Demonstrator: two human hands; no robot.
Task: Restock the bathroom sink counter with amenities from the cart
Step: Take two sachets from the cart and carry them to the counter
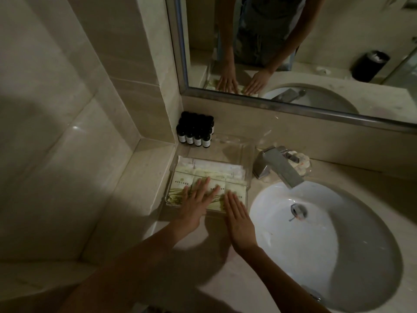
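A clear plastic tray (248, 154) sits on the counter left of the sink, in the corner by the wall. Pale amenity packets (203, 175) with green print lie in overlapping rows inside it. My left hand (196, 202) lies flat on the packets with its fingers spread and straight. My right hand (237, 213) lies flat beside it, fingers together, its tips on the front right packet. Neither hand grips anything. Several small dark bottles (195, 131) with white labels stand in a cluster behind the tray.
A white oval sink (327, 233) fills the right side, with a chrome faucet (277, 167) at its back edge and a soap dish (300, 162) behind that. A framed mirror (293, 53) runs along the back wall. A tiled wall (79, 132) closes the left.
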